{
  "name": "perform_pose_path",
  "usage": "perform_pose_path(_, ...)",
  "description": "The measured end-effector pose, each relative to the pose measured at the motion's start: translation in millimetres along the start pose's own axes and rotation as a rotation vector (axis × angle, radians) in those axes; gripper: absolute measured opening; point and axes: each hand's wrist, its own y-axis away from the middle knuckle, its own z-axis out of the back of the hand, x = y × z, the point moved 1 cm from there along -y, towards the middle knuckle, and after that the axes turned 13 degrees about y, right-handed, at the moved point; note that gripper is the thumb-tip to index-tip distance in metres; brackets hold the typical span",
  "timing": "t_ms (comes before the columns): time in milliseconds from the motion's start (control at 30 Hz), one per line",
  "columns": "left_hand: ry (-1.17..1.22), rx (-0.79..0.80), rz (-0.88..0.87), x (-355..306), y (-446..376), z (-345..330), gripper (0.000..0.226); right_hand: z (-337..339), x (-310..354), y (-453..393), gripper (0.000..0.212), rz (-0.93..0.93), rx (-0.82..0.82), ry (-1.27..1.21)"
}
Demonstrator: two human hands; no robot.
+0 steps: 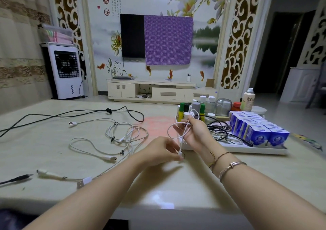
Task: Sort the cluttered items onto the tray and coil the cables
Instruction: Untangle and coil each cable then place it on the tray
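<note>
A thin white cable hangs in loops from my right hand, which grips it just left of the white tray. My left hand pinches the same cable's plug end lower down, above the table. The tray holds blue-and-white boxes, small bottles and a heap of coiled dark and white cables. Loose on the table to the left lie a tangle of white cables, a long black cable and a white USB cable.
A spray can stands behind the tray. A black plug tip lies at the table's left front. The beige table has its front edge close to me. Beyond it are a TV cabinet and a white air cooler.
</note>
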Motion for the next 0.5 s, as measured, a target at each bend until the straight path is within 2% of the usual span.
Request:
perform_pose_path(233,-0.025,-0.017,-0.073,4,-10,-12,0.007,9,11,4,0.030,-0.002,0.043,-0.120)
perform_pose_path(333,0.086,-0.060,-0.066,-1,-11,-11,0.001,15,17,7,0.035,0.020,0.039,-0.151)
perform_pose_path(500,0.306,-0.098,-0.010,-17,-12,-7,0.005,18,24,14,0.034,0.015,0.038,-0.155)
